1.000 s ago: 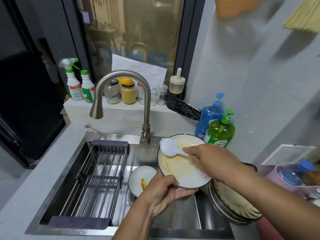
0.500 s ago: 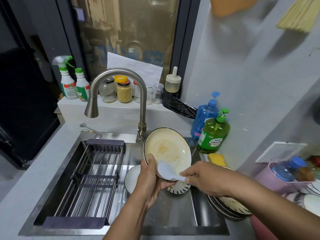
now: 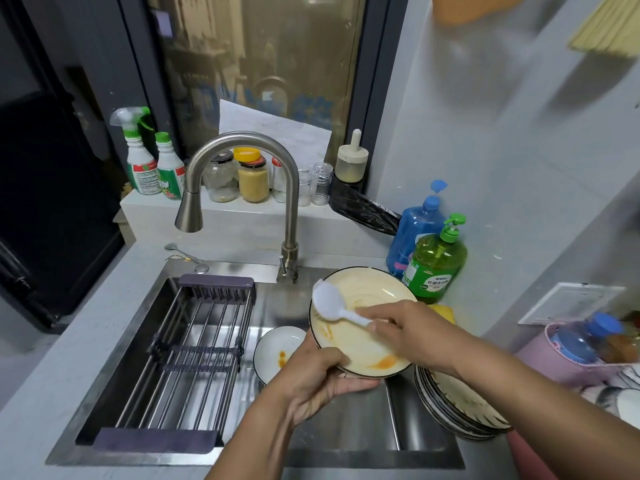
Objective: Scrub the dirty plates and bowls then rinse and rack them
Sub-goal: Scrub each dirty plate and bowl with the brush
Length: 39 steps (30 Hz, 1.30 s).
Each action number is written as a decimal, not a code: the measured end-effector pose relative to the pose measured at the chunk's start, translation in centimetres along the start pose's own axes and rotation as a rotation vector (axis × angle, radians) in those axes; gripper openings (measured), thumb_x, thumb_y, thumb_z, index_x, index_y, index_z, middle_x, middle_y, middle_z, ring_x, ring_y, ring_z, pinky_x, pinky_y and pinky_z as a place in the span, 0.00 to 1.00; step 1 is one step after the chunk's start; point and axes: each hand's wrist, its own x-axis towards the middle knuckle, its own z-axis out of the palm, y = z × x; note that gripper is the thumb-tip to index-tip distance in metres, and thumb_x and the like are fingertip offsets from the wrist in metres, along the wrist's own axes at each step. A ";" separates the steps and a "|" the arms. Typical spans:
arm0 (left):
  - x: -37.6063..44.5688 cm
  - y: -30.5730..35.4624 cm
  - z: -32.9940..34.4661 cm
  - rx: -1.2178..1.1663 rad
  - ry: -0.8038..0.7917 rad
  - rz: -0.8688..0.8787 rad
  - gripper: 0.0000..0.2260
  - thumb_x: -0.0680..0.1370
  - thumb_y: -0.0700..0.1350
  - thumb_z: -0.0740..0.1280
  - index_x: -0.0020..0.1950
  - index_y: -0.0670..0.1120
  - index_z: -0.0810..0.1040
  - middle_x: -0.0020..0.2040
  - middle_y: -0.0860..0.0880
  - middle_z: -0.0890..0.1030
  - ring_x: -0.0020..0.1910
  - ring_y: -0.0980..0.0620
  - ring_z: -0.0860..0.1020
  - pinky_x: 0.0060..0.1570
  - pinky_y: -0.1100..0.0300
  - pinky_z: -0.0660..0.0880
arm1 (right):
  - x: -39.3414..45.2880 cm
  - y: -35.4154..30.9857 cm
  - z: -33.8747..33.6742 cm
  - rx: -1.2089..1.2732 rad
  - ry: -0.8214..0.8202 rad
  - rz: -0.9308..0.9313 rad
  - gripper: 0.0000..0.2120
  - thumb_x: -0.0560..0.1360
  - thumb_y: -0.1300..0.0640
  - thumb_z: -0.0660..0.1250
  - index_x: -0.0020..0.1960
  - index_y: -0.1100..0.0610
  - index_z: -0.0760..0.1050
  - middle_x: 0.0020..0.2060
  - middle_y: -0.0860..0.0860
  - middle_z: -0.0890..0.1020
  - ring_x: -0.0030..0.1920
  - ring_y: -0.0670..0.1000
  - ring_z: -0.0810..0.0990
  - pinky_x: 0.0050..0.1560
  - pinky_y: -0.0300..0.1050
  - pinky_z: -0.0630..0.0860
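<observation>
Currently the left hand [image 3: 320,386] is gripping the lower rim of a dirty plate [image 3: 360,323], fingers curled under it and thumb over the edge, and is holding it tilted above the sink [image 3: 363,441]. The right hand [image 3: 412,332] is pinching the handle of a white brush [image 3: 329,303] and is pressing its head against the upper left of the plate's face. Orange residue is pooling near the plate's low edge, and a yellowish film is covering most of the surface. A small bowl [image 3: 277,351] with an orange smear is sitting in the sink directly below and to the left of the plate, and a stack of dirty plates [image 3: 457,403] is leaning at the sink's right edge, close to the right forearm. The rack [image 3: 194,355] is spanning the left half of the sink and is holding nothing visible. The tap [image 3: 242,188] is not visibly running. Judged risks: the grip is bearing on one edge only, so a firm brush stroke against a greasy, possibly wet rim is likely to twist the plate loose, and it would be falling onto the bowl beneath. The right forearm, working back and forth, is passing near the leaning stack and could be nudging it off balance. Residue is draining toward the left thumb, making that hold slicker. A green soap bottle [image 3: 436,265] is standing just behind the plate and could be knocked by its far rim.
</observation>
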 end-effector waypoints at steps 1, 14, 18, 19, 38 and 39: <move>-0.1 -0.1 -0.4 -0.002 -0.033 -0.007 0.29 0.75 0.22 0.58 0.73 0.43 0.70 0.65 0.33 0.79 0.59 0.27 0.80 0.51 0.32 0.80 | -0.2 -0.1 -0.2 -0.002 -0.058 -0.025 0.15 0.80 0.45 0.65 0.65 0.33 0.76 0.39 0.38 0.81 0.40 0.40 0.78 0.43 0.36 0.74; -0.5 0.8 -1.2 -0.144 0.103 -0.014 0.27 0.82 0.59 0.61 0.75 0.43 0.67 0.65 0.37 0.81 0.59 0.31 0.82 0.45 0.31 0.81 | -2.4 0.8 -5.0 -0.375 -0.309 -0.019 0.16 0.81 0.43 0.64 0.66 0.28 0.73 0.42 0.35 0.77 0.48 0.40 0.75 0.53 0.39 0.73; -0.5 1.1 -1.2 -0.112 0.188 0.006 0.25 0.82 0.57 0.62 0.73 0.43 0.68 0.66 0.36 0.79 0.57 0.32 0.83 0.46 0.29 0.80 | -2.2 1.3 -5.2 -0.492 -0.114 -0.025 0.18 0.81 0.40 0.60 0.68 0.24 0.65 0.60 0.32 0.78 0.60 0.46 0.77 0.58 0.48 0.76; -0.6 1.1 -1.3 -0.118 0.196 0.011 0.24 0.82 0.57 0.62 0.73 0.43 0.68 0.67 0.36 0.79 0.57 0.32 0.83 0.46 0.28 0.79 | -2.1 1.7 -5.2 -0.498 -0.095 -0.009 0.18 0.81 0.40 0.60 0.69 0.24 0.64 0.62 0.32 0.78 0.61 0.47 0.77 0.57 0.48 0.76; -0.1 1.2 -1.3 -0.062 0.273 0.087 0.26 0.79 0.60 0.63 0.72 0.48 0.66 0.69 0.41 0.76 0.58 0.35 0.83 0.50 0.28 0.79 | -2.9 -0.2 -3.8 -0.406 -0.266 -0.026 0.17 0.81 0.44 0.63 0.68 0.29 0.70 0.55 0.37 0.81 0.51 0.43 0.77 0.57 0.48 0.76; 0.0 1.0 -0.9 -0.064 0.263 0.065 0.29 0.77 0.61 0.64 0.73 0.47 0.65 0.68 0.39 0.76 0.57 0.34 0.83 0.49 0.28 0.79 | -2.8 -0.8 -3.3 -0.389 -0.258 -0.043 0.18 0.81 0.43 0.62 0.69 0.28 0.69 0.59 0.39 0.81 0.56 0.46 0.78 0.59 0.49 0.76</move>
